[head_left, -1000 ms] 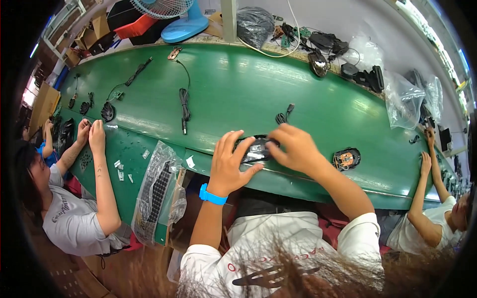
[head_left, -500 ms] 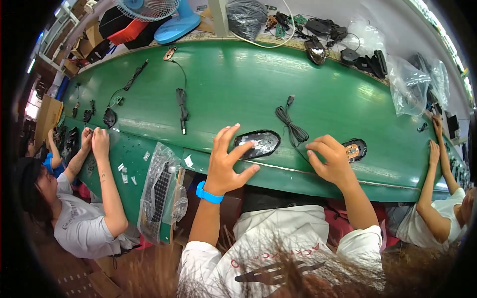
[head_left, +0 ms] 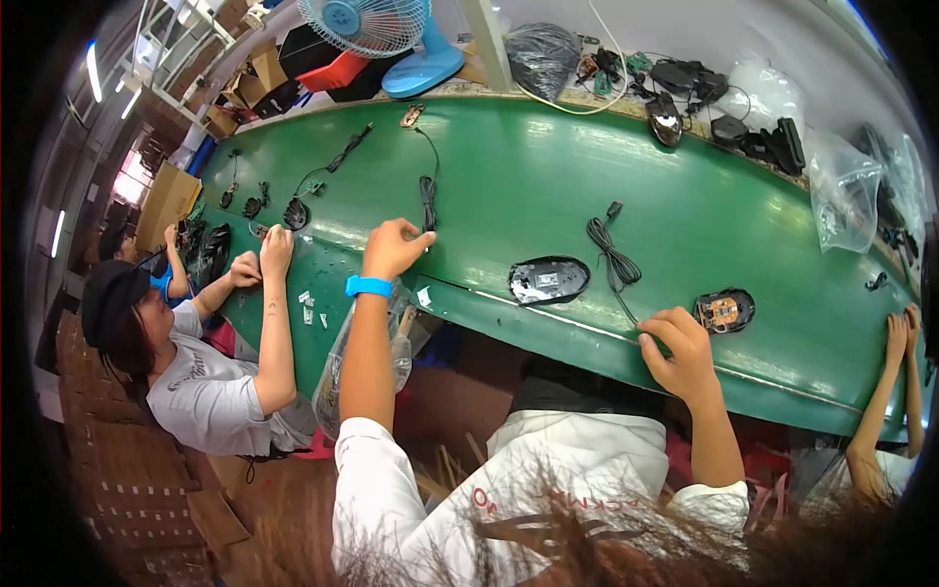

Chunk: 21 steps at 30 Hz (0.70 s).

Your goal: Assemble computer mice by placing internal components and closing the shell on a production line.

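Note:
My left hand (head_left: 396, 249), above a blue wristband, is stretched out to the left with its fingers closed at the lower end of a bundled black USB cable (head_left: 427, 201). The fingers hide most of that plug. My right hand (head_left: 678, 354) has curled fingers, with thumb and index at the thin wire of a second coiled black USB cable (head_left: 614, 259). A black mouse shell (head_left: 548, 281) lies open-side up between my hands. Just right of my right hand sits a black mouse base (head_left: 725, 311) with an orange-brown circuit board in it.
A green worktop (head_left: 509, 186) curves across. A co-worker (head_left: 210, 362) handles small parts at left; another person's hands (head_left: 902, 335) rest at far right. Along the back stand a blue fan (head_left: 421, 68), a black bag (head_left: 543, 61), a dark mouse (head_left: 665, 122) and plastic bags (head_left: 843, 191).
My left hand has left the mouse shell and moved left to the bundled cable. My right hand's fingers have drawn closer together by the wire. The whole view has shifted.

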Each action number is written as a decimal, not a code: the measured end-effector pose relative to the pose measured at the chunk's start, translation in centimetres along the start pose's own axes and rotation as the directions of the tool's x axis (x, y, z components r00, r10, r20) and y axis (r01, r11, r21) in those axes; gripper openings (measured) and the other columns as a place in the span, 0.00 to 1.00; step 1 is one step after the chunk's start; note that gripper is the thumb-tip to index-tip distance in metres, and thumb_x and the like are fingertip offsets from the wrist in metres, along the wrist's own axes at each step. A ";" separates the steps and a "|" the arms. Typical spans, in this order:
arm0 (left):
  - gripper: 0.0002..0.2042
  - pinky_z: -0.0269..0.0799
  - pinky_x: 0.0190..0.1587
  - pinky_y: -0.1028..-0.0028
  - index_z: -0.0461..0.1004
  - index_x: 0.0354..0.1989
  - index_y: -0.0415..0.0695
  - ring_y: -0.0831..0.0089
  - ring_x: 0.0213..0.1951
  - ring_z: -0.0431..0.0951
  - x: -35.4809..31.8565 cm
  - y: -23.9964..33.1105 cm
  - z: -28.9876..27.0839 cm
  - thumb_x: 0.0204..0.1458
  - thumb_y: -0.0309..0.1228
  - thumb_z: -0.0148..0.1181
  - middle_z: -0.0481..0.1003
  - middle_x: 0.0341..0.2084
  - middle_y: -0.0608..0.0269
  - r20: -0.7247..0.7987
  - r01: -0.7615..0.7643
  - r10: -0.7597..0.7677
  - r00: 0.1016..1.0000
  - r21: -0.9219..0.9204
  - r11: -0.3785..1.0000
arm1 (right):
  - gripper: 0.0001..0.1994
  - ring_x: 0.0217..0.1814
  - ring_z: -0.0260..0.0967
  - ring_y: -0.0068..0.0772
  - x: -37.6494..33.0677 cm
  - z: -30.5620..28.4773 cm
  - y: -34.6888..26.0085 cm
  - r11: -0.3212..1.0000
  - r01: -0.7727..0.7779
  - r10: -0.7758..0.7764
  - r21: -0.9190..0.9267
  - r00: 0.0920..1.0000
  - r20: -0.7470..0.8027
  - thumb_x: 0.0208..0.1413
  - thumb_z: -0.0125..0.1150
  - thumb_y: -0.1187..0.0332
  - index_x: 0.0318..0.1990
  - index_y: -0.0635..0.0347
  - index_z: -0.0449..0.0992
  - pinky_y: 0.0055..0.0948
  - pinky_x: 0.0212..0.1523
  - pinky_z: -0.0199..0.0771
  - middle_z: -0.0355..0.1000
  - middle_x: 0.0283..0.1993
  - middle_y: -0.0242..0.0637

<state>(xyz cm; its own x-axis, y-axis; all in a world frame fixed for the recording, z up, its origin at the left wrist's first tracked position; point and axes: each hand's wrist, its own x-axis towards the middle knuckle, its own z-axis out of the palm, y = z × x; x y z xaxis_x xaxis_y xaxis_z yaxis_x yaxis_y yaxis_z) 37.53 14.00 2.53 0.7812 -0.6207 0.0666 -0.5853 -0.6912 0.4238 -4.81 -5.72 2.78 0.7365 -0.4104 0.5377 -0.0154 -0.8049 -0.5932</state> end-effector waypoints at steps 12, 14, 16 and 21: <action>0.10 0.69 0.25 0.77 0.77 0.31 0.38 0.76 0.22 0.75 -2.9 3.8 3.7 0.54 0.34 0.63 0.76 0.21 0.65 0.146 0.135 -0.043 0.988 -0.708 0.693 | 0.04 0.35 0.74 0.41 -1.7 -1.8 -0.2 0.980 -0.101 0.093 0.170 0.994 0.057 0.49 0.65 0.76 0.34 0.63 0.80 0.33 0.36 0.74 0.75 0.34 0.42; 0.08 0.66 0.23 0.79 0.76 0.32 0.39 0.79 0.21 0.73 -4.1 5.5 3.6 0.56 0.32 0.61 0.75 0.21 0.68 0.182 0.167 -0.034 0.983 -0.794 0.585 | 0.04 0.35 0.74 0.40 -1.1 -1.4 -0.5 0.973 -0.108 0.095 0.204 0.993 0.072 0.49 0.65 0.76 0.33 0.62 0.80 0.32 0.36 0.74 0.75 0.34 0.42; 0.07 0.66 0.24 0.80 0.75 0.34 0.39 0.79 0.21 0.73 -5.1 6.6 3.7 0.57 0.31 0.60 0.74 0.21 0.67 0.213 0.178 0.028 0.977 -0.874 0.452 | 0.06 0.35 0.74 0.40 -0.3 -0.9 -0.8 0.966 -0.103 0.058 0.239 0.981 0.187 0.50 0.65 0.75 0.37 0.61 0.80 0.34 0.37 0.74 0.75 0.33 0.41; 0.08 0.67 0.27 0.79 0.74 0.37 0.38 0.78 0.24 0.74 -8.8 8.4 3.5 0.57 0.30 0.58 0.74 0.22 0.64 0.228 0.180 0.145 0.963 -0.941 0.286 | 0.18 0.36 0.74 0.40 4.4 0.5 -1.7 0.981 -0.069 -0.005 0.179 0.922 0.388 0.51 0.64 0.72 0.52 0.57 0.76 0.36 0.38 0.74 0.74 0.33 0.39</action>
<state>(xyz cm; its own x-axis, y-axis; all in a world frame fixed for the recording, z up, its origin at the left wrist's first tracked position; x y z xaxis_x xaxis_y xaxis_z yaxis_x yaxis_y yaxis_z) 25.01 12.37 2.29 0.6181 -0.7820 -0.0805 0.1772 0.0389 0.9834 -1.25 -5.95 5.81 0.9411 -0.2080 0.2666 0.0545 -0.6850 -0.7265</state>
